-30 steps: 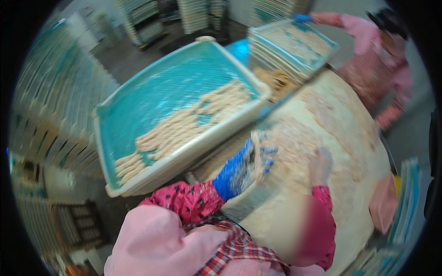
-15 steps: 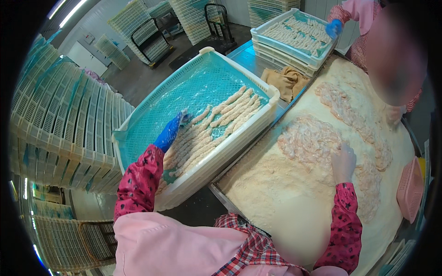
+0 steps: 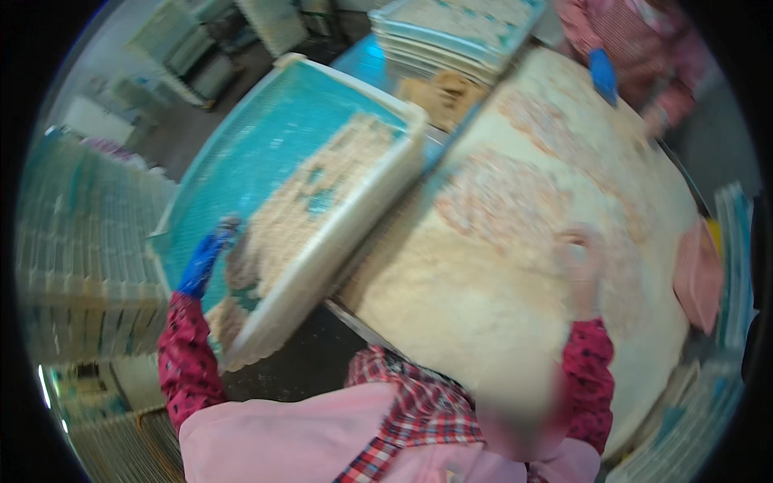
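Left hand (image 3: 206, 259) is over the tray (image 3: 330, 245), right hand (image 3: 583, 270) over the counter (image 3: 467, 298) — neither grip readable through blur. Strips (image 3: 283, 219) likely lie best straight.

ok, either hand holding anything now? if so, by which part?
Can't tell for either: picture's blurred. The blue-gloved left hand is over the tray, beside the coated strips; the right hand is by the pinkish pieces, no grip point distinguishable.

Left grip (image 3: 208, 256) moved: table (image 3: 475, 294) to tray (image 3: 354, 225). Co-worker's glove (image 3: 602, 76) off stacked trays (image 3: 435, 53).
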Demonstrator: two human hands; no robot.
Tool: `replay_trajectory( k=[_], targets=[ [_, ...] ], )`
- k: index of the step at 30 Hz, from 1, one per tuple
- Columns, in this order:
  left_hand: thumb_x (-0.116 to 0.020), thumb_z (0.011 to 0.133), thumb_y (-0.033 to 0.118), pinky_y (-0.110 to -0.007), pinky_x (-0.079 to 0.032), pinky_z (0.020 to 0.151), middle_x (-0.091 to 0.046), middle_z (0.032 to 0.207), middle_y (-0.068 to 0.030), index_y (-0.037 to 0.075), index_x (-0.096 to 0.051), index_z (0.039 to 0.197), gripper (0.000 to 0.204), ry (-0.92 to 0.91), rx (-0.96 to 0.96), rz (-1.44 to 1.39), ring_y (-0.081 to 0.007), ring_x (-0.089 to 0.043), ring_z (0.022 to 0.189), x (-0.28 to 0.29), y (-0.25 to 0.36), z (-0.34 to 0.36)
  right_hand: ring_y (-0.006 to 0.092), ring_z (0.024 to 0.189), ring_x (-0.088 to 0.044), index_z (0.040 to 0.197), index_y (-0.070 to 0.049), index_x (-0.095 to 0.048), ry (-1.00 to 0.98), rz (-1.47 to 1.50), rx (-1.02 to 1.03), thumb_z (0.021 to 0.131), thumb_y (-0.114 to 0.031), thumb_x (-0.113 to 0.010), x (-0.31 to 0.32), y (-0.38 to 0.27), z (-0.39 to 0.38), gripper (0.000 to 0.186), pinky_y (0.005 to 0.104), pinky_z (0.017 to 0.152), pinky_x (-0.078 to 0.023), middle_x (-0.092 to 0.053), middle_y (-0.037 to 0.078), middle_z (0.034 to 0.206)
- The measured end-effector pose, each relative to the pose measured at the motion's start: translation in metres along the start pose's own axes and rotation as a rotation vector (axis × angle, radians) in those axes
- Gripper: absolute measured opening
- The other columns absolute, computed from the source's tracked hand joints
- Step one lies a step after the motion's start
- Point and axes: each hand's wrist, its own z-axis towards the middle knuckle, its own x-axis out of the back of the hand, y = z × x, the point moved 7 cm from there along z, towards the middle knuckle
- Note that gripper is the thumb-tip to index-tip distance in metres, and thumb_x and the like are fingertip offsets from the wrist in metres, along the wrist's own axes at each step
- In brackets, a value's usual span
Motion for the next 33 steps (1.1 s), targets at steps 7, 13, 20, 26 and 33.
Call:
replay_trajectory(
  k=[7, 13, 20, 26, 33],
  targets=[
    [-0.064, 0.083, 0.023, -0.038, -0.030, 0.103, -0.041, 0.136, -0.0140, 0.004, -0.038, 0.134, 0.060, -0.410, -0.378, 0.078, -0.0260, -0.039, 0.125, -0.229, 0.117, -0.025, 0.0278, 0.094, -0.056, 0.098, -0.007, -0.059, -0.236, -0.553, 0.100, 0.066, -0.011, -0.070, -0.014, -0.014, -0.096, 0.034, 0.0375, 0.081, -0.045, -0.059, 0.011, 0.096],
    [-0.065, 0.078, 0.021, -0.041, -0.038, 0.095, -0.047, 0.125, -0.0189, 0.012, -0.043, 0.132, 0.059, -0.365, -0.687, 0.248, -0.0353, -0.046, 0.112, -0.445, 0.055, 0.002, 0.0320, 0.092, -0.054, 0.094, -0.004, -0.056, 0.186, -0.257, -0.163, 0.068, -0.011, -0.069, -0.054, 0.029, -0.109, 0.029, 0.0407, 0.082, -0.043, -0.057, 0.012, 0.090],
    [-0.057, 0.083, 0.008, -0.036, -0.042, 0.092, -0.054, 0.119, -0.0137, 0.014, -0.052, 0.124, 0.042, -0.438, -0.660, 0.167, -0.0322, -0.051, 0.109, -0.476, 0.061, -0.006, 0.0339, 0.101, -0.050, 0.100, -0.003, -0.053, 0.076, -0.280, -0.227, 0.068, -0.015, -0.073, -0.002, 0.035, -0.139, 0.040, 0.0398, 0.085, -0.041, -0.055, 0.016, 0.105],
    [-0.051, 0.087, 0.009, -0.034, -0.041, 0.095, -0.055, 0.121, -0.0168, 0.006, -0.049, 0.125, 0.039, -0.466, -0.354, -0.072, -0.0308, -0.052, 0.112, -0.504, 0.059, -0.004, 0.0297, 0.102, -0.052, 0.115, 0.001, -0.050, 0.257, -0.443, -0.151, 0.078, -0.016, -0.065, -0.043, 0.035, -0.100, 0.043, 0.0365, 0.090, -0.041, -0.056, 0.017, 0.110],
    [-0.054, 0.089, 0.012, -0.032, -0.038, 0.097, -0.054, 0.123, -0.0144, 0.002, -0.048, 0.126, 0.039, -0.384, -0.329, -0.255, -0.0226, -0.052, 0.114, -0.425, 0.019, 0.013, 0.0204, 0.093, -0.058, 0.108, -0.001, -0.055, 0.681, 0.394, -0.414, 0.086, -0.005, -0.053, 0.031, 0.032, -0.107, 0.023, 0.0281, 0.082, -0.044, -0.059, 0.012, 0.100]
  ],
)
